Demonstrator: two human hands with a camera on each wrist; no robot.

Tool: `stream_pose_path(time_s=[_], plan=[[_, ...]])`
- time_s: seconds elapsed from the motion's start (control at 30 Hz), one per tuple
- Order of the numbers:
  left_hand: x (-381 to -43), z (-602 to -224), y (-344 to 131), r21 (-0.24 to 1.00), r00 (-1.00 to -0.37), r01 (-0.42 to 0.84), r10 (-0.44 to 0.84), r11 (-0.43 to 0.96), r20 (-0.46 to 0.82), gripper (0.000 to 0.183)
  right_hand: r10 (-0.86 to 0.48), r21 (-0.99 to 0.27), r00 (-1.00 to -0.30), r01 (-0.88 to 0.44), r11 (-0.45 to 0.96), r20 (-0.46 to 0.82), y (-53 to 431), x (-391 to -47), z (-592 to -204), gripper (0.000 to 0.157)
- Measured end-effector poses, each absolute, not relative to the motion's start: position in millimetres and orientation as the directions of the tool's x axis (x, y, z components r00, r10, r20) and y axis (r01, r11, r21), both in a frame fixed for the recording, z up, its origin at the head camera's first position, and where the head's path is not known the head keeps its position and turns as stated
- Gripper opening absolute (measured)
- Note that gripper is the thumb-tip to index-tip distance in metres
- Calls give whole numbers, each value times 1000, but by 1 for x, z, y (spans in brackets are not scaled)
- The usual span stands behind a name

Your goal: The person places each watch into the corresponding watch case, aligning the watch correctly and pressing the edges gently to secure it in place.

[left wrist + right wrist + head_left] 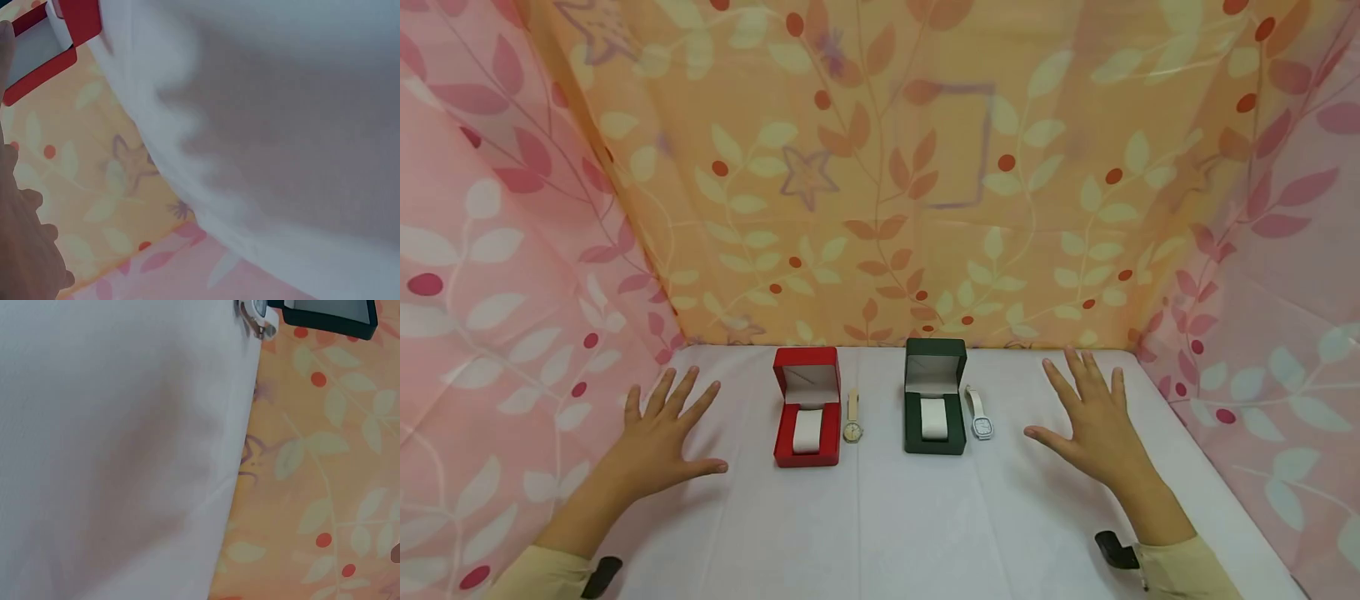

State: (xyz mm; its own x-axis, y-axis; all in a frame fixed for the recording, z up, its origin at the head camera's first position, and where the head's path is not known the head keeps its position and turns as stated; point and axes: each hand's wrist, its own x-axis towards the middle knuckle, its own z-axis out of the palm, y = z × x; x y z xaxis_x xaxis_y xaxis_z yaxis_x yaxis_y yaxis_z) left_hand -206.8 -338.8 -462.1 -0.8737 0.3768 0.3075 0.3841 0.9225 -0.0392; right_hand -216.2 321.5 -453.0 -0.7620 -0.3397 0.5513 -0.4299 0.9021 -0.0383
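Side by side near the middle of the table stand a red watch box [786,442] and a dark green watch box [913,429], lids raised, each with a white cushion inside. A watch with a cream strap [852,417] lies just right of the red box. Another watch, with a white strap and squarish face [981,425], lies right of the green one. My left hand [658,437] is spread over the table left of the red box, holding nothing. On the far right my right hand [1093,425] is likewise spread, fingers apart, nearest the white watch.
A white cloth [880,525] covers the table. Behind it hangs an orange leaf-patterned curtain [880,167], with pink patterned curtains [497,275] at both sides. Dark straps or mounts [1117,550] show at the sleeve cuffs.
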Motion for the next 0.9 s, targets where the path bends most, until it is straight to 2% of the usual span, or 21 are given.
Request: stream_pose_path(time_s=[0.17, 0.53, 0.9], plan=[[-208, -460, -332, 5, -878, 389, 369, 921, 305, 123, -324, -60, -770, -423, 904, 549, 315, -218, -452, 112], [-209, -461, -314, 119, -875, 418, 364, 901, 320, 121, -313, -126, -763, -455, 882, 565, 299, -216, -453, 107], [-216, -473, -302, 208, -839, 486, 386, 849, 384, 116, -311, -186, -760, -488, 853, 570, 279, -217, -460, 100]])
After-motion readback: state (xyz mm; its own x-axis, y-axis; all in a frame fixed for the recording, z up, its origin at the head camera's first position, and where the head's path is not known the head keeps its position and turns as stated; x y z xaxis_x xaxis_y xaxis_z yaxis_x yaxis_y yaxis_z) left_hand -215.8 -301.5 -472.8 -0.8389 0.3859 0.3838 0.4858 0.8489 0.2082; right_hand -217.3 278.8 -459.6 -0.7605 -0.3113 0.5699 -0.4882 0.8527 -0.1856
